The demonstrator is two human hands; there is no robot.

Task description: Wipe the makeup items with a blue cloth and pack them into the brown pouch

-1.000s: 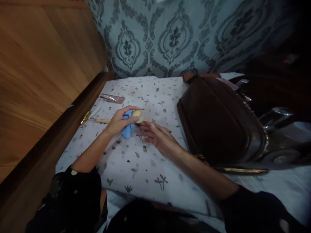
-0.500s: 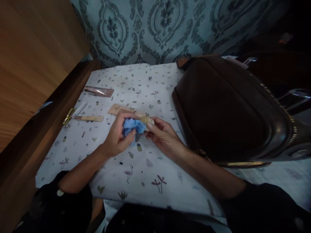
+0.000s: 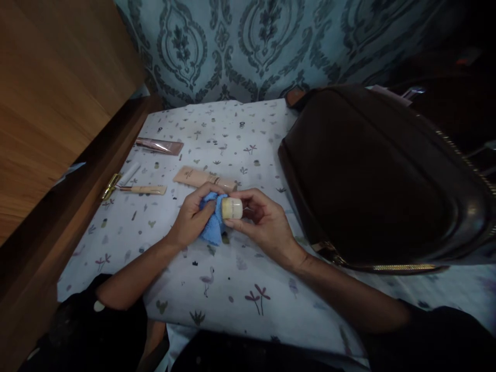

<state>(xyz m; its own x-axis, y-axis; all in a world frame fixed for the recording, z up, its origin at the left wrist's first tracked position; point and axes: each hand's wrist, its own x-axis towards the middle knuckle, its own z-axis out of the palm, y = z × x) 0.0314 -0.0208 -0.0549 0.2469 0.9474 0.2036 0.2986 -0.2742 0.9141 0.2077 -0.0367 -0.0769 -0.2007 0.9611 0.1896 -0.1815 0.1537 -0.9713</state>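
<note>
A small jar [image 3: 232, 208], white with a yellowish lid, lies on its side between the thumb and fingers of my right hand [image 3: 263, 219]. My left hand [image 3: 194, 214] is closed on a blue cloth [image 3: 214, 227], which touches the lid end of the jar. Just behind the hands a peach-coloured squeeze tube [image 3: 203, 178] rests on the printed tablecloth [image 3: 228, 279], its right end close to my fingers. The writing on the jar is too small to read.
Left on the table lie a shiny rose-brown tube [image 3: 160, 146], a tan-handled brush or applicator [image 3: 143, 190], a white tube [image 3: 129, 174] and a gold item [image 3: 111, 186]. A large dark brown leather bag [image 3: 360, 186] stands on the right. Wood panelling borders the left side.
My right hand has turned the jar, so its side now shows more fully. The blue cloth hangs lower from my left hand. The peach tube has not moved.
</note>
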